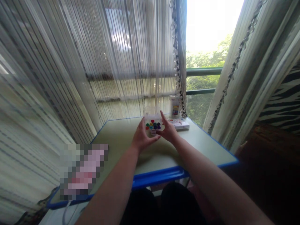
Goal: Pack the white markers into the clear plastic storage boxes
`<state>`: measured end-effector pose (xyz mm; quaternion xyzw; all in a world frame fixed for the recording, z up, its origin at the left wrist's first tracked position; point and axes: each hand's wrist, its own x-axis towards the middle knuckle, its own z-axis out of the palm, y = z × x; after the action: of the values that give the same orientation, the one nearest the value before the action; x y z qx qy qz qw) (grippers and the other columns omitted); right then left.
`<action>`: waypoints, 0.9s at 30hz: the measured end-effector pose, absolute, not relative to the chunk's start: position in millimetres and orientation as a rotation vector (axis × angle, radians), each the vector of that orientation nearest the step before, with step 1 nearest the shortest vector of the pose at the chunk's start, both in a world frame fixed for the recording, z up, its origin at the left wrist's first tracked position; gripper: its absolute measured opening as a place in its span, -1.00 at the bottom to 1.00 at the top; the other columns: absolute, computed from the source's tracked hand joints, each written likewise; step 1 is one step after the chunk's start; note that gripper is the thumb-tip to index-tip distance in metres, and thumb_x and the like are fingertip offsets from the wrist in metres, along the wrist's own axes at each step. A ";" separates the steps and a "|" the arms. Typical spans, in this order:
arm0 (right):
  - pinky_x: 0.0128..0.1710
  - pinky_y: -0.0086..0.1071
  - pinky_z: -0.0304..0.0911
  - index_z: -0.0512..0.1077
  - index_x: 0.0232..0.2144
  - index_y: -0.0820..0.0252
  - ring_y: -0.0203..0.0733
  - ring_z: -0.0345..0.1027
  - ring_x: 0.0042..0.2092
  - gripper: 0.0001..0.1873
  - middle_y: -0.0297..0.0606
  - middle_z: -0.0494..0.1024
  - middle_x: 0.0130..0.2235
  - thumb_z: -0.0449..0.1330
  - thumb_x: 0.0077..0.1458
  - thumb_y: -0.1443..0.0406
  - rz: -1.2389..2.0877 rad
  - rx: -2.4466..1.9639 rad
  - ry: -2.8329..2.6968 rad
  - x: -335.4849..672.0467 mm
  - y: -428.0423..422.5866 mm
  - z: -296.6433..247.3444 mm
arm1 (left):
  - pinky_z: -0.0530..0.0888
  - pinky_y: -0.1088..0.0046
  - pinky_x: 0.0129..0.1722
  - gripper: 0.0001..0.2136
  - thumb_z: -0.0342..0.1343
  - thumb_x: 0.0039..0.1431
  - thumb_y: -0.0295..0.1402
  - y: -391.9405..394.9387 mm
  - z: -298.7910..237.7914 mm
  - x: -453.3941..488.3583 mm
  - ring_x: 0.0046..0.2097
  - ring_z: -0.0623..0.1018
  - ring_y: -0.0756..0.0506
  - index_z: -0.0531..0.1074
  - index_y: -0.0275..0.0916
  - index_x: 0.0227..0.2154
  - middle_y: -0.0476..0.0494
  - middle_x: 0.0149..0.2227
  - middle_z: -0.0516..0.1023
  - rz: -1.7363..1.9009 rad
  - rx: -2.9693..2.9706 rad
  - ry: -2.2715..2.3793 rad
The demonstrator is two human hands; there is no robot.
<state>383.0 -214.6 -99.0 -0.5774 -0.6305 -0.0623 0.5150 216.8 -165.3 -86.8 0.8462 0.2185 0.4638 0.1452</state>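
Observation:
Above the middle of the table (117, 132), a small clear plastic box (152, 117) is held up between my two hands. Bright round spots of red, green, yellow, blue and dark purple show in it; they look like the ends of pens, but their kind is not certain. My left hand (140, 136) grips the box's left side, thumb across the lower front. On the opposite side my right hand (169, 129) is closed around it, fingers along the edge and thumb near the bottom. Both thumbs come close together below the coloured spots.
Right of the box lies a flat clear case (180, 124) with coloured contents. Behind it stands a clear container (175, 106) with a label. A blurred pink object (87, 168) rests at the table's left, a cable (66, 212) below. Curtains (131, 62) hang behind the table.

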 end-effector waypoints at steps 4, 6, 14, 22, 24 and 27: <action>-0.14 -0.19 0.31 -0.16 0.29 0.19 -0.04 0.41 -0.15 0.05 -0.13 0.51 -0.14 0.27 -0.20 0.30 -0.176 -1.367 -1.519 381.1 -216.0 -96.4 | 0.34 0.10 0.09 -0.08 0.31 -0.21 -0.24 -163.7 -86.3 216.8 0.15 0.33 -0.30 -0.05 -0.34 0.21 -0.46 0.15 0.24 1.395 2.426 0.598; -0.08 -0.16 0.30 -0.15 0.28 0.24 0.00 0.38 -0.07 0.01 -0.07 0.49 -0.08 0.22 -0.17 0.31 -0.195 -1.355 -1.509 380.7 -214.8 -96.4 | 0.35 0.11 0.08 -0.11 0.30 -0.19 -0.22 -164.4 -84.9 217.2 0.13 0.35 -0.30 -0.01 -0.35 0.19 -0.46 0.13 0.27 1.408 2.397 0.592; 0.03 -0.08 0.24 -0.04 0.25 0.23 0.05 0.32 0.06 -0.09 -0.04 0.40 0.08 0.20 -0.15 0.29 -0.144 -1.315 -1.510 383.9 -206.1 -101.0 | 0.40 0.15 0.03 -0.22 0.28 -0.14 -0.15 -171.9 -79.2 218.1 0.07 0.42 -0.25 0.10 -0.31 0.13 -0.38 0.07 0.35 1.477 2.305 0.520; -0.10 -0.14 0.33 -0.07 0.26 0.21 0.05 0.42 -0.06 -0.01 -0.07 0.50 -0.05 0.28 -0.16 0.15 -0.083 -1.262 -1.531 382.0 -209.6 -99.8 | 0.41 0.17 0.00 -0.24 0.26 -0.14 -0.07 -171.0 -78.8 215.3 0.02 0.45 -0.24 0.11 -0.29 0.10 -0.36 0.03 0.38 1.498 2.282 0.529; -0.14 -0.15 0.34 -0.12 0.27 0.21 0.03 0.44 -0.11 0.03 -0.08 0.52 -0.08 0.29 -0.15 0.11 -0.061 -1.254 -1.551 380.8 -210.5 -99.6 | 0.44 0.18 -0.04 -0.25 0.25 -0.13 -0.06 -170.4 -78.3 214.5 -0.02 0.47 -0.23 0.10 -0.28 0.09 -0.35 0.00 0.39 1.515 2.264 0.540; -0.17 -0.17 0.35 -0.20 0.29 0.18 -0.04 0.46 -0.20 0.06 -0.14 0.54 -0.13 0.28 -0.13 0.11 -0.020 -1.245 -1.569 378.8 -211.2 -99.5 | 0.48 0.22 -0.11 -0.24 0.24 -0.11 -0.06 -170.3 -77.5 213.7 -0.08 0.50 -0.20 0.07 -0.27 0.09 -0.34 -0.02 0.40 1.504 2.241 0.567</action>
<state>378.8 -211.2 -99.5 -0.5236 -0.6599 -0.0086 0.5388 213.7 -170.3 -77.5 0.7976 0.2018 0.5354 0.1907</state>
